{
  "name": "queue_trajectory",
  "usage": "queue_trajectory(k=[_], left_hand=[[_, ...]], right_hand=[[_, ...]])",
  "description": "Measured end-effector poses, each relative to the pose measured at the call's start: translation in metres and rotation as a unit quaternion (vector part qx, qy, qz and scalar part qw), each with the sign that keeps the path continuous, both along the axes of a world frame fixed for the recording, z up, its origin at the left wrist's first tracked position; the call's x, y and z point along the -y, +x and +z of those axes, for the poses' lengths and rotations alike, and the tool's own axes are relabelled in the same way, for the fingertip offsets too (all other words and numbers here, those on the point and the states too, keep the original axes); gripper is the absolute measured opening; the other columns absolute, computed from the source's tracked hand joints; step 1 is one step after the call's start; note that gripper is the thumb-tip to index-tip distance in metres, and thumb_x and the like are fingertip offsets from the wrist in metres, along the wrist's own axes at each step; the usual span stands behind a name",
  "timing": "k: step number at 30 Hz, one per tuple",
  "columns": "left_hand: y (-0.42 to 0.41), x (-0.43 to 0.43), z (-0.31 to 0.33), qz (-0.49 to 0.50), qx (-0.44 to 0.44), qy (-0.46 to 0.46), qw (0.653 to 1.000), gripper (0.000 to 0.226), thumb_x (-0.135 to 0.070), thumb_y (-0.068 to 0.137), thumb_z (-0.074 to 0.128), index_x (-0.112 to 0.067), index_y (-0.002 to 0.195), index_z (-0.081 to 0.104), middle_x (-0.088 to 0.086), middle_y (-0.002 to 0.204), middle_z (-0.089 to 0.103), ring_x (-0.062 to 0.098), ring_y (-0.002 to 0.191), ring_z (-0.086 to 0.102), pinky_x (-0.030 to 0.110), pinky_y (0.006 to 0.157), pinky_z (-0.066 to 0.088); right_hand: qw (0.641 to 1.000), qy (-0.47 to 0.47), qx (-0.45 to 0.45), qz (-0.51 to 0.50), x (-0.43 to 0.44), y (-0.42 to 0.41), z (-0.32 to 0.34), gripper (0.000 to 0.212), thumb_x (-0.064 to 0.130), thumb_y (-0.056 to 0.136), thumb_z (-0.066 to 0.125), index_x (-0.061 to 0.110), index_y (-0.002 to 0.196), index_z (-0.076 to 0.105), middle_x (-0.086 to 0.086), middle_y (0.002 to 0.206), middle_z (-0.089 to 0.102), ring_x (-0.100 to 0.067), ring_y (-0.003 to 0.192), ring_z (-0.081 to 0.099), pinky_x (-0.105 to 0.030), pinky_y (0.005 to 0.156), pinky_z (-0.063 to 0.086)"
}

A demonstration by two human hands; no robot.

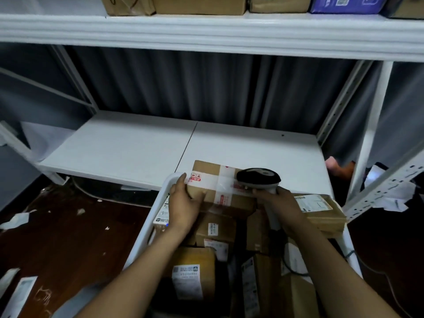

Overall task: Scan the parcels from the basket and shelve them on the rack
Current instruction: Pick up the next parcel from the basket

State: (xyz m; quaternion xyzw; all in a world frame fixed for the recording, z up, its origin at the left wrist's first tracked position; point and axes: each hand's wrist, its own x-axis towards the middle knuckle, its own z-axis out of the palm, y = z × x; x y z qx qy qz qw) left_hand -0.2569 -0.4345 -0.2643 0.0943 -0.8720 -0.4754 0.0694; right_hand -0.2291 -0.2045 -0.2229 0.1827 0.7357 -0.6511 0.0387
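A brown cardboard parcel (pixel 214 180) with clear tape and red stickers is held above the far end of the white basket (pixel 146 230). My left hand (pixel 183 203) grips its left end, thumb on the front face. My right hand (pixel 278 203) holds a grey and black handheld scanner (pixel 259 176) by its handle, the head lying over the parcel's right part. The basket holds several more cardboard parcels (pixel 215 230) with white labels. The white lower rack shelf (pixel 128 148) lies just beyond the basket.
The upper shelf (pixel 206 33) carries several boxes, one of them blue (pixel 344 4). A flat brown parcel (pixel 321 210) rests on the basket's right rim. A white rack upright (pixel 369 138) stands at the right. Paper scraps litter the dark wooden floor (pixel 68 226) to the left.
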Motion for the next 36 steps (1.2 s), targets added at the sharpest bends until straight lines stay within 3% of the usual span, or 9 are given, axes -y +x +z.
queue_trajectory(k=[4, 9, 14, 18, 20, 25, 30, 33, 36], left_hand=[[0.043, 0.008, -0.001, -0.015, 0.063, -0.004, 0.998, 0.086, -0.017, 0.078, 0.079, -0.017, 0.15, 0.032, 0.008, 0.135, 0.046, 0.026, 0.123, 0.05, 0.034, 0.104, 0.042], [0.097, 0.023, -0.025, -0.064, 0.085, -0.022, 0.994, 0.088, -0.013, 0.068, 0.084, -0.035, 0.141, 0.04, 0.001, 0.119, 0.052, 0.019, 0.103, 0.06, 0.04, 0.097, 0.051], [0.124, 0.028, -0.039, -0.087, 0.104, 0.002, 0.991, 0.067, -0.031, 0.079, 0.079, -0.02, 0.138, 0.05, -0.002, 0.119, 0.056, 0.013, 0.107, 0.055, 0.026, 0.089, 0.046], [0.128, 0.026, -0.041, -0.109, 0.161, 0.077, 0.978, 0.067, -0.051, 0.083, 0.067, -0.018, 0.138, 0.049, 0.001, 0.126, 0.063, 0.014, 0.112, 0.06, 0.022, 0.089, 0.045], [0.125, 0.026, -0.046, -0.109, 0.177, 0.079, 0.975, 0.076, -0.062, 0.078, 0.066, -0.018, 0.138, 0.05, 0.003, 0.129, 0.062, 0.018, 0.118, 0.059, 0.028, 0.097, 0.046], [0.122, 0.016, -0.05, -0.163, 0.171, 0.07, 0.969, 0.055, -0.039, 0.09, 0.064, -0.026, 0.14, 0.045, -0.008, 0.139, 0.049, 0.013, 0.126, 0.05, 0.029, 0.103, 0.042], [0.115, 0.009, -0.055, -0.201, 0.165, 0.082, 0.962, 0.05, -0.03, 0.093, 0.062, -0.031, 0.137, 0.039, -0.029, 0.123, 0.041, 0.005, 0.124, 0.047, 0.017, 0.096, 0.04], [0.112, 0.005, -0.055, -0.212, 0.174, 0.11, 0.955, 0.044, -0.019, 0.095, 0.06, -0.027, 0.133, 0.04, -0.035, 0.116, 0.035, -0.015, 0.104, 0.044, 0.0, 0.085, 0.036], [0.107, 0.004, -0.055, -0.175, 0.184, 0.192, 0.948, 0.047, -0.022, 0.09, 0.067, -0.031, 0.128, 0.041, -0.022, 0.118, 0.054, -0.007, 0.104, 0.056, 0.008, 0.08, 0.045]], right_hand=[[0.999, 0.003, 0.008, 0.039, -0.012, 0.047, 0.001, 0.03, 0.021, 0.086, 0.071, 0.019, 0.115, 0.063, 0.0, 0.105, 0.07, -0.02, 0.096, 0.066, -0.04, 0.082, 0.055], [0.994, -0.014, 0.016, 0.108, -0.016, 0.088, 0.004, 0.026, 0.016, 0.088, 0.07, 0.023, 0.112, 0.063, 0.004, 0.101, 0.071, -0.01, 0.089, 0.067, -0.018, 0.062, 0.051], [0.988, 0.02, 0.02, 0.153, -0.009, 0.106, 0.012, 0.029, 0.019, 0.086, 0.072, 0.019, 0.114, 0.066, 0.002, 0.101, 0.073, -0.016, 0.091, 0.068, -0.029, 0.073, 0.053], [0.982, 0.048, 0.025, 0.18, -0.002, 0.109, 0.014, 0.017, 0.013, 0.089, 0.069, 0.021, 0.103, 0.064, 0.013, 0.09, 0.066, 0.003, 0.08, 0.059, -0.01, 0.059, 0.048], [0.982, 0.078, 0.019, 0.172, 0.002, 0.108, 0.012, 0.02, 0.014, 0.089, 0.069, 0.016, 0.108, 0.065, 0.008, 0.094, 0.067, -0.001, 0.084, 0.06, -0.014, 0.064, 0.049], [0.989, 0.114, 0.034, 0.092, -0.001, 0.096, -0.001, 0.014, 0.019, 0.089, 0.068, 0.015, 0.102, 0.066, -0.003, 0.095, 0.067, -0.019, 0.088, 0.062, -0.032, 0.073, 0.047], [0.989, 0.075, 0.085, 0.091, -0.005, 0.09, 0.0, 0.008, 0.015, 0.092, 0.064, 0.014, 0.1, 0.064, 0.004, 0.086, 0.064, -0.006, 0.076, 0.058, -0.015, 0.053, 0.046], [0.986, 0.072, 0.101, 0.108, -0.002, 0.089, -0.002, 0.014, 0.015, 0.091, 0.064, 0.013, 0.105, 0.065, 0.002, 0.094, 0.066, -0.006, 0.081, 0.06, -0.016, 0.059, 0.045], [0.986, 0.076, 0.105, 0.104, -0.004, 0.091, -0.002, 0.015, 0.015, 0.09, 0.066, 0.012, 0.105, 0.066, -0.004, 0.1, 0.068, -0.009, 0.083, 0.062, -0.02, 0.063, 0.046]])
